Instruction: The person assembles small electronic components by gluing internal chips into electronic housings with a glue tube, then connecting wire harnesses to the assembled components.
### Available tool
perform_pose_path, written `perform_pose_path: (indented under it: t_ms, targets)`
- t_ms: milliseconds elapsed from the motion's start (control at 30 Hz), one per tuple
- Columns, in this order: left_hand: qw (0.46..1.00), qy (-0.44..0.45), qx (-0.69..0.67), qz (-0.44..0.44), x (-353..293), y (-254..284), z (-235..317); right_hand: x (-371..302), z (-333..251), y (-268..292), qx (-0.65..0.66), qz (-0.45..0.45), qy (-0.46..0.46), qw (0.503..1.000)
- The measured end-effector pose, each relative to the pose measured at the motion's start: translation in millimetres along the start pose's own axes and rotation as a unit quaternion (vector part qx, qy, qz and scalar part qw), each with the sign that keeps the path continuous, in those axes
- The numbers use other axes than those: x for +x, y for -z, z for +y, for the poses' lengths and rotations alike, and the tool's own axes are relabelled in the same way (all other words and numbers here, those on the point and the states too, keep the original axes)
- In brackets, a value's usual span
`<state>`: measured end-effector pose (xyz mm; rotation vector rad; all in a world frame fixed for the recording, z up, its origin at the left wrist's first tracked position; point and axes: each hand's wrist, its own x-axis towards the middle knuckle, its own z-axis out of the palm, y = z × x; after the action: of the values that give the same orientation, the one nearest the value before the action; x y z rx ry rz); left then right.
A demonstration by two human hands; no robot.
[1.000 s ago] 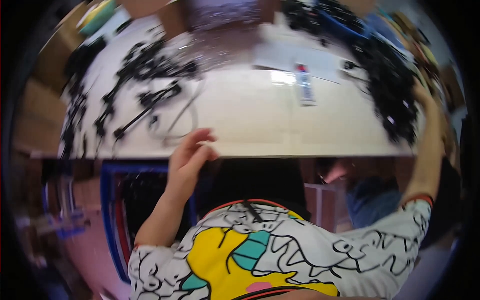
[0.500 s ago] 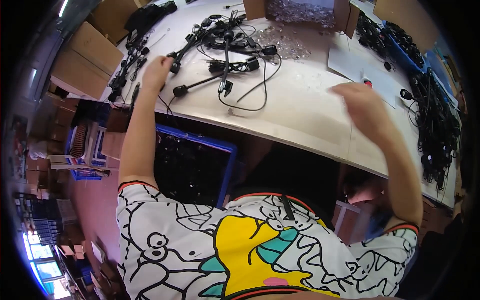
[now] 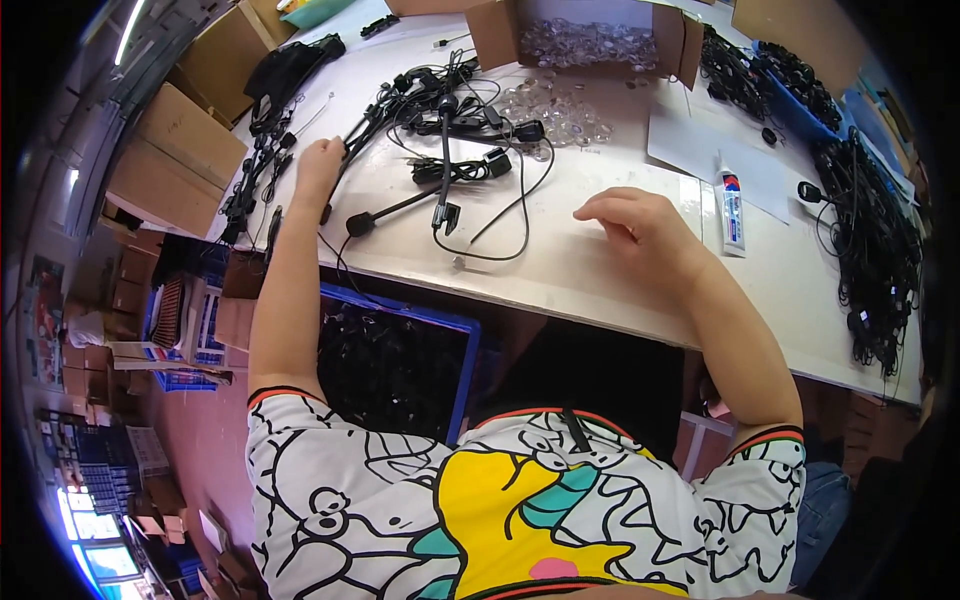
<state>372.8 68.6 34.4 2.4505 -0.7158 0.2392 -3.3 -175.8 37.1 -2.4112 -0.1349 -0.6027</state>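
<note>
My left hand [image 3: 319,172] is closed at the left side of the cable pile, its fingers pressed together. A thin black rod [image 3: 352,146] runs along its edge; what the fingers hold is hidden. My right hand [image 3: 645,228] hovers over the white table with fingers loosely bent and apart, holding nothing. Between the hands lie a black stalk with a round head [image 3: 360,224], a bundled black cable [image 3: 462,170] and a looped thin cable [image 3: 528,215]. To the right of my right hand rests a white, blue and red tube [image 3: 733,212] with a white cap.
Small clear discs [image 3: 560,118] lie scattered before an open cardboard box [image 3: 490,38] of similar pieces. Black cables [image 3: 870,260] heap up at the right, beside a blue tray [image 3: 805,112]. A blue crate [image 3: 462,375] of dark parts stands below the table edge [image 3: 560,298].
My right hand has moved left and nearer, away from the tube, which now shows fully. My left hand stays by the cable pile. The view has shifted slightly.
</note>
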Motion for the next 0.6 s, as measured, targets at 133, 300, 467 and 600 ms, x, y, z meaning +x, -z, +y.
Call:
perform_pose_path:
  t_ms: [133,300,467,600]
  targets:
    - [0.909,0.132,-0.393,0.044,-9,40,18,1,8,6,0.003,-0.026,-0.023,0.999]
    - [0.796,0.069,-0.590,0.111,-28,84,37,0,14,5,-0.004,-0.016,-0.017,1.000]
    - [0.769,-0.027,-0.636,0.054,-61,125,38,2,12,-4,-0.005,0.008,-0.020,1.000]
    - [0.832,-0.035,-0.548,0.074,-79,143,43,2,12,-11,-0.016,0.023,-0.024,0.999]
